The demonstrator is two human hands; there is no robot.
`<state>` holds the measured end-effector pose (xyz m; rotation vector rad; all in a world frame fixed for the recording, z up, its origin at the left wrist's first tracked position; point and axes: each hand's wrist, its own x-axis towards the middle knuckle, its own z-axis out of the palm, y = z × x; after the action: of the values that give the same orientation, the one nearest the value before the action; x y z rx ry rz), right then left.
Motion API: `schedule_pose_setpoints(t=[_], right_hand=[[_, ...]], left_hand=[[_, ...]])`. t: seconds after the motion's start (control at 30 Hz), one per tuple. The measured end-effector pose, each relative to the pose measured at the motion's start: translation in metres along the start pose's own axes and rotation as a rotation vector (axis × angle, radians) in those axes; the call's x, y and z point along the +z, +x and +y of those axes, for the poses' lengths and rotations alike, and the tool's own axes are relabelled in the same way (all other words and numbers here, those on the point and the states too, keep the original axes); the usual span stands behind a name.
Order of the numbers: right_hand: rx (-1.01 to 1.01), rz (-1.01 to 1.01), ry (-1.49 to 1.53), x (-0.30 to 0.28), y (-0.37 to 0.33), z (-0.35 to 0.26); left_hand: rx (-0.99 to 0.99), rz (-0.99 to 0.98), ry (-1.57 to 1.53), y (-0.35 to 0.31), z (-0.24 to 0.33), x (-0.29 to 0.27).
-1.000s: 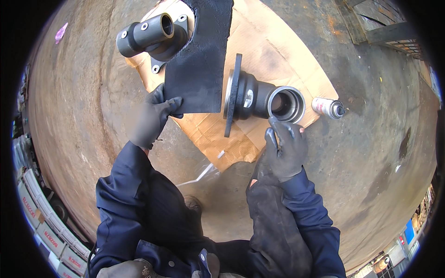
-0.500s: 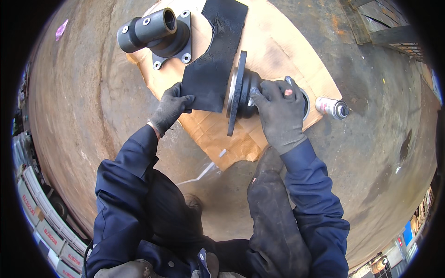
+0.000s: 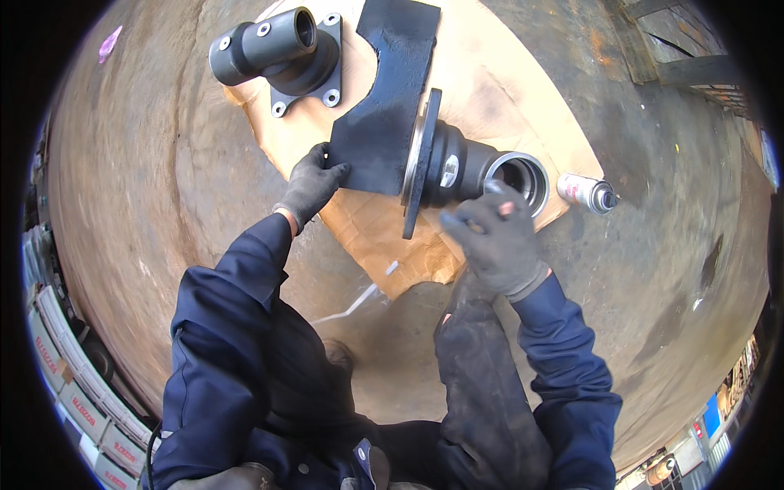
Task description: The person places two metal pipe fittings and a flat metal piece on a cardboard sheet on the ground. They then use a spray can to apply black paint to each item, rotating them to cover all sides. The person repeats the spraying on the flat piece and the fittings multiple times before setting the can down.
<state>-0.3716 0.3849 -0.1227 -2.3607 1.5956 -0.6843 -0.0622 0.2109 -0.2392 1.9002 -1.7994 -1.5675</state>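
A flat black plate [image 3: 382, 122] with a curved cut-out along its left side lies at an angle over brown cardboard. My gloved left hand [image 3: 312, 184] grips its near left corner, thumb on top. To the right, a dark flanged pipe fitting [image 3: 465, 159] rests on its side, its flange upright against the plate's right edge and its round open end to the right. My gloved right hand [image 3: 500, 241], blurred by motion, is just in front of that open end. Its fingers look loosely bent and apart, with nothing visible in them.
A second dark pipe fitting [image 3: 282, 53] with a square bolt flange stands at the far left of the cardboard sheet [image 3: 498, 73]. A spray can [image 3: 586, 193] lies at the cardboard's right edge. Boxes [image 3: 82, 408] line the left side, and a metal frame [image 3: 694, 69] stands far right.
My right hand has come off the pipe fitting toward me, uncovering its open end and a pale patch on its side. My left hand and the plate's near end have shifted slightly right.
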Motion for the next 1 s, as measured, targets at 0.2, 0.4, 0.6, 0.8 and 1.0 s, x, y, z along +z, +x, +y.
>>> schedule_pose_setpoints(t=[0.2, 0.4, 0.6, 0.8, 1.0], right_hand=[[0.304, 0.116, -0.087, 0.008, -0.001, 0.004], [0.282, 0.117, -0.233, 0.028, 0.009, 0.009], [0.171, 0.106, -0.101, 0.019, -0.001, 0.014], [0.287, 0.091, -0.212, 0.030, 0.004, 0.014], [0.224, -0.048, -0.110, 0.016, -0.002, 0.007]], left_hand=[[-0.053, -0.011, 0.053, 0.002, -0.009, 0.002], [-0.057, -0.019, 0.053, 0.005, -0.016, 0.004], [-0.021, -0.018, 0.070, 0.010, -0.021, 0.004], [-0.019, -0.027, 0.052, 0.010, -0.025, 0.005], [-0.029, -0.057, 0.015, 0.009, -0.022, 0.003]])
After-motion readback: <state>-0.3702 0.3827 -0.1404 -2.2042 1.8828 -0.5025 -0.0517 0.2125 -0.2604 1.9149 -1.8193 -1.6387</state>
